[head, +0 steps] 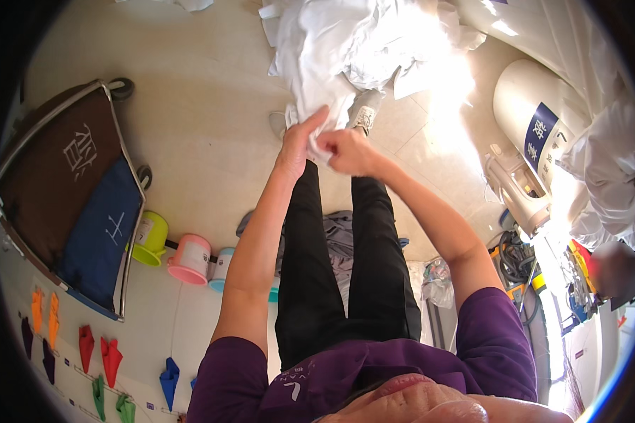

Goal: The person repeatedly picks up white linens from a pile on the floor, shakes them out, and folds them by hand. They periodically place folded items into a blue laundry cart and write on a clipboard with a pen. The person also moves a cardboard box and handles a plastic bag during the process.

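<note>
My left hand [299, 143] grips the gathered end of a white cloth [320, 69] just in front of my legs. Close beside it on the right, my right hand [349, 150] has its fingers curled at the cloth's edge; whether they pinch it is hard to tell. From my hands the cloth runs up to a large heap of white linen [370, 31] on the floor at the top. A grey laced shoe [366, 112] shows next to the cloth, and the other shoe is partly hidden by it.
At the left stands a wheeled cart with brown and blue fabric [47, 169]. Several coloured buckets [190, 259] line the wall, near hanging coloured cloths [111, 354]. A white rounded container [534, 111], a beige plastic device [518, 190] and coiled cables [513, 254] are at the right.
</note>
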The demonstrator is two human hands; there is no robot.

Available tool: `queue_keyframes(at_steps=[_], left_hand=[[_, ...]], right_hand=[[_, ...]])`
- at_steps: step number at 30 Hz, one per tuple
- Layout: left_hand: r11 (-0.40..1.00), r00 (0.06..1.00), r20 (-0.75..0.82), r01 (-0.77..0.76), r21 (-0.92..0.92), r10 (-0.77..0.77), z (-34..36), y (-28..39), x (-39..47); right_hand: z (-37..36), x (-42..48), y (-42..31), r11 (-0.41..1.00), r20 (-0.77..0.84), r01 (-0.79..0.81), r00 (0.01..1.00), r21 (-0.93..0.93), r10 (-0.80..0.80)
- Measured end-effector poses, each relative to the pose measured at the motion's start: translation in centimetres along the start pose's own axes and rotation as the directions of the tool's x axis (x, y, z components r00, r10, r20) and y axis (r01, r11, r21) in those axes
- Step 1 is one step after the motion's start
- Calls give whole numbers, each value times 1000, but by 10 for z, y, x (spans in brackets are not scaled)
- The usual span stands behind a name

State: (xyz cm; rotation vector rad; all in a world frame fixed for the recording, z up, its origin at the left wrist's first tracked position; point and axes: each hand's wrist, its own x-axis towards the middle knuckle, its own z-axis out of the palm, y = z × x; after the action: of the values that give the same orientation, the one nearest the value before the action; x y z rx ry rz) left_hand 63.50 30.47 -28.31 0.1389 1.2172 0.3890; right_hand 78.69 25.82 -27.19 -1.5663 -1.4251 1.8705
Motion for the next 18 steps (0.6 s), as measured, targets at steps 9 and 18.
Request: queue_keyframes(at_steps=[9, 18], left_hand=[[1000, 948, -318, 22, -6, -22, -45, -44, -31], [998, 992, -121, 22, -63, -29, -70, -56, -26]], right_hand=[[2, -14, -16, 980, 491, -132, 870, 148, 44], [-28, 36, 33, 520, 422, -447, 890, 728, 175]])
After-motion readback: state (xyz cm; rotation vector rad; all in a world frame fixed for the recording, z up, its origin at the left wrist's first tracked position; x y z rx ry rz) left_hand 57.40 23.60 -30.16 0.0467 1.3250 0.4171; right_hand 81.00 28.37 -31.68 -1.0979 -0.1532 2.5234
